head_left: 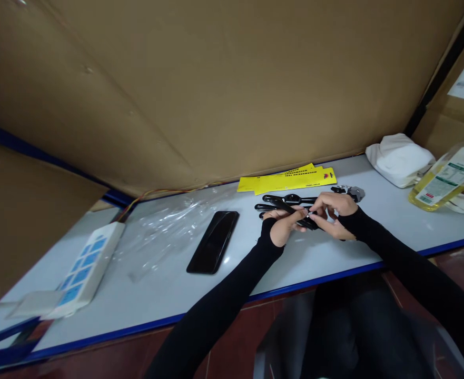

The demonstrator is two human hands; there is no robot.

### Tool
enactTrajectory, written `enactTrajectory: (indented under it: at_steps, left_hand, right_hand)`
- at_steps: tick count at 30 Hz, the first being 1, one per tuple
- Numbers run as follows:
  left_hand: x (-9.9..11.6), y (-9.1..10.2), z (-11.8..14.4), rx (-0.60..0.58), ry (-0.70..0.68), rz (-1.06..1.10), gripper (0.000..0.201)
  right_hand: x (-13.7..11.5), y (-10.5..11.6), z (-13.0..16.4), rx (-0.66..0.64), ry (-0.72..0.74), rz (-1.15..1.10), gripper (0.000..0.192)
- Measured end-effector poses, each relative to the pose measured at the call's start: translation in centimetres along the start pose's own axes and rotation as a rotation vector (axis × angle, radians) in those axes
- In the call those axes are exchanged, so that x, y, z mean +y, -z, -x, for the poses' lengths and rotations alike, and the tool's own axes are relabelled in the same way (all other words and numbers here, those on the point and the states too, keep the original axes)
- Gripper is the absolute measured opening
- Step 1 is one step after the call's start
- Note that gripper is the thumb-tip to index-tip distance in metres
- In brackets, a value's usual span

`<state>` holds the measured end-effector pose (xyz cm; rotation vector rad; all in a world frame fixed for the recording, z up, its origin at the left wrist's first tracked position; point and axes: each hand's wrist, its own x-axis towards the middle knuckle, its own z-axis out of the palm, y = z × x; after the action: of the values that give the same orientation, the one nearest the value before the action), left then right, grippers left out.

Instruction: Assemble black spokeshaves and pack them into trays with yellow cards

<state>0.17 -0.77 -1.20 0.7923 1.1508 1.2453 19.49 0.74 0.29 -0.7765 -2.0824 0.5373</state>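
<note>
Both hands closed on one black strap piece [308, 220], pinched between left hand [285, 227] and right hand [336, 210], held just above white table [168, 295].

Left of grip: remote-like white pad [85, 268], clear plastic bag [168, 226], black phone [213, 241], all untouched.

Just behind grip: further black strap pieces [283, 201] lying loose; behind those, yellow header cards [290, 180], unused.

Right of grip: white cloth [401, 158], oil bottle [445, 181].

Judged progress: early stage. One piece in hand, others not yet handled, no packed item in view.
</note>
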Motion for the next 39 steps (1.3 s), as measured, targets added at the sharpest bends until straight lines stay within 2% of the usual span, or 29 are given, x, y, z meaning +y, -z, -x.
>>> enactTrajectory:
  at_steps: [4, 10, 17, 22, 29, 32, 36, 39]
  left_hand:
    - [-0.2, 0.1, 0.2, -0.018, -0.066, -0.003, 0.041]
    - [-0.3, -0.2, 0.4, -0.012, -0.061, -0.025, 0.041]
    - [-0.7, 0.2, 0.0, 0.005, -0.058, -0.048, 0.039]
    - [-0.5, 0.8, -0.2, -0.027, -0.013, -0.059, 0.035]
    - [-0.7, 0.6, -0.5, -0.108, 0.032, -0.059, 0.034]
    - [-0.5, 0.6, -0.5, -0.123, 0.044, -0.072, 0.036]
    - [-0.3, 0.9, -0.6, -0.224, 0.061, -0.095, 0.038]
    - [0.1, 1.0, -0.3, -0.269, 0.091, -0.082, 0.037]
  right_hand:
    - [-0.8, -0.2, 0.0, 0.025, -0.066, 0.069, 0.030]
    - [-1.2, -0.8, 0.1, 0.008, -0.214, 0.051, 0.040]
    - [0.3, -1.2, 0.0, -0.027, -0.226, -0.017, 0.024]
    - [0.4, 0.4, -0.1, -0.077, -0.078, -0.131, 0.020]
    - [2.1, 1.3, -0.5, -0.214, 0.100, -0.061, 0.019]
    - [2.0, 1.2, -0.5, -0.221, 0.116, -0.070, 0.019]
    - [1.6, 1.0, -0.5, -0.181, 0.211, -0.150, 0.023]
    - [1.5, 1.0, -0.5, -0.184, 0.211, -0.166, 0.019]
